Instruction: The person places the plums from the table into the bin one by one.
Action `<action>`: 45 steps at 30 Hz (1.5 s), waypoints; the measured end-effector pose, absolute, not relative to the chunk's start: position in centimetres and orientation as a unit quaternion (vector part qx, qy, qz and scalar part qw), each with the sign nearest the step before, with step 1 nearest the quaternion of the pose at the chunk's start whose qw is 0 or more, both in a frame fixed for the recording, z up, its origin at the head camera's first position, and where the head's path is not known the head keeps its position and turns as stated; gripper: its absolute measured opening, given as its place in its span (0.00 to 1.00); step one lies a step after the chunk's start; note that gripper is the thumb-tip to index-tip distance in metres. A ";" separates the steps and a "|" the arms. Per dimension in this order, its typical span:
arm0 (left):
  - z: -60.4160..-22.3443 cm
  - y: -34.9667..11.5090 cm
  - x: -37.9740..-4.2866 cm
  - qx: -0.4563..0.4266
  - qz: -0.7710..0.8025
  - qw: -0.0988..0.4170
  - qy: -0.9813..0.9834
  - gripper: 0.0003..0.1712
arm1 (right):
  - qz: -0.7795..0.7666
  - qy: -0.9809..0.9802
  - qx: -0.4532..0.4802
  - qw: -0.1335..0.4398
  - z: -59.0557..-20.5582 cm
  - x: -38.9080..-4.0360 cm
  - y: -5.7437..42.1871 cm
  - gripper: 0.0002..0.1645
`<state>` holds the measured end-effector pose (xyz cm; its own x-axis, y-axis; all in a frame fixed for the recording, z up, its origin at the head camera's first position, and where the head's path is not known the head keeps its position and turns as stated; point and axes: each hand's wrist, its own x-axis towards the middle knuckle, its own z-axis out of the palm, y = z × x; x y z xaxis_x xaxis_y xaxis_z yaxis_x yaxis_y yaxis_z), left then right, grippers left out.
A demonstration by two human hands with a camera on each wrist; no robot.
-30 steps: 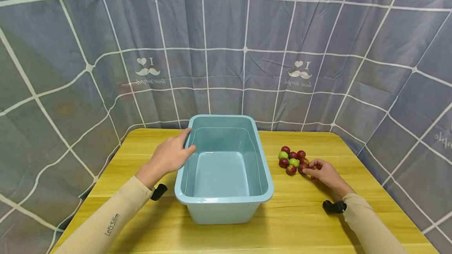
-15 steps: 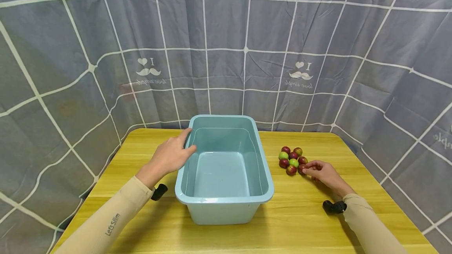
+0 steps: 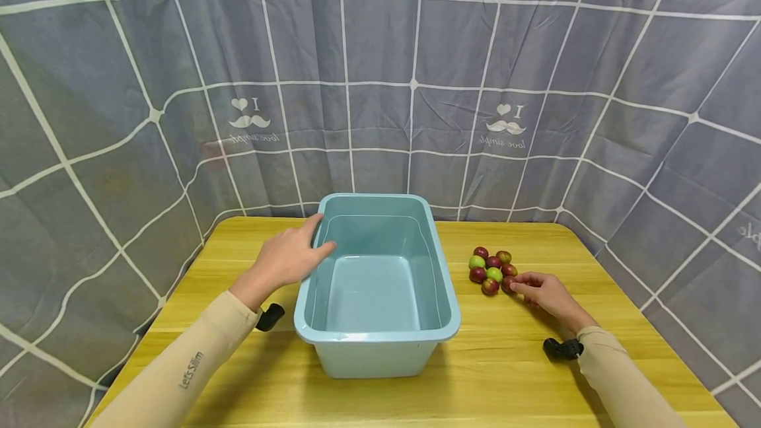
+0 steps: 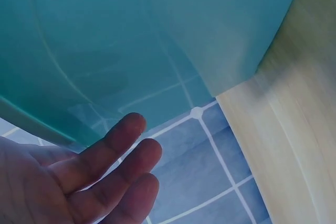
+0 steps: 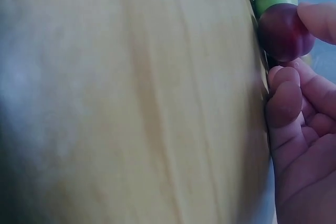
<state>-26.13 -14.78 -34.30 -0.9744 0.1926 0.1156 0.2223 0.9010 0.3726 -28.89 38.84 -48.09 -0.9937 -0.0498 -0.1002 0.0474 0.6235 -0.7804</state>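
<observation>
A large light-blue plastic basin (image 3: 377, 336) stands in the middle of the wooden table. My left hand (image 3: 287, 259) holds its left rim, the thumb over the inner side and the other fingers outside; in the left wrist view several fingers (image 4: 126, 161) hang beside the outer wall. To the right of the basin lies a tight cluster of small round fruits that look like plums, mostly dark red, with two green plums (image 3: 477, 261) among them. At the cluster's near right edge, my right hand (image 3: 545, 294) pinches a dark red plum (image 5: 283, 32) between thumb and fingers.
The yellow wood-grain table (image 3: 499, 368) ends at the back against a grey curtain (image 3: 380, 117) with white grid lines. A black wrist camera (image 3: 563, 349) sits under the right wrist, another black wrist camera (image 3: 270, 318) under the left.
The red plum at the back right of the cluster has shifted slightly left, and its mottled side now shows. Both hands stay nearly in place; the left thumb reaches slightly further into the basin.
</observation>
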 end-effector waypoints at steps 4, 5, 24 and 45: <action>-34.4 -15.0 -26.2 -0.106 -0.201 0.036 -0.973 0.47 | -0.435 0.898 -0.006 0.057 -48.2 -28.9 38.6 0.31; -34.5 -15.0 -26.2 -0.109 -0.203 0.034 -0.972 0.47 | -0.436 0.898 -0.006 0.057 -48.2 -28.9 38.6 0.31; -34.6 -15.0 -25.3 -0.143 -0.215 0.028 -0.966 0.47 | -0.420 0.906 0.000 0.058 -48.3 -28.4 38.8 0.32; -35.1 -14.8 -26.3 -0.108 -0.191 0.028 -0.975 0.48 | -0.425 0.904 -0.003 0.048 -48.4 -28.0 38.5 0.30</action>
<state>-26.28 -14.78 -35.08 -0.9750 0.2009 0.0953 0.2221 0.9036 0.3664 -28.04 38.51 -48.36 -0.9953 -0.0460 -0.0850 0.0361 0.6391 -0.7683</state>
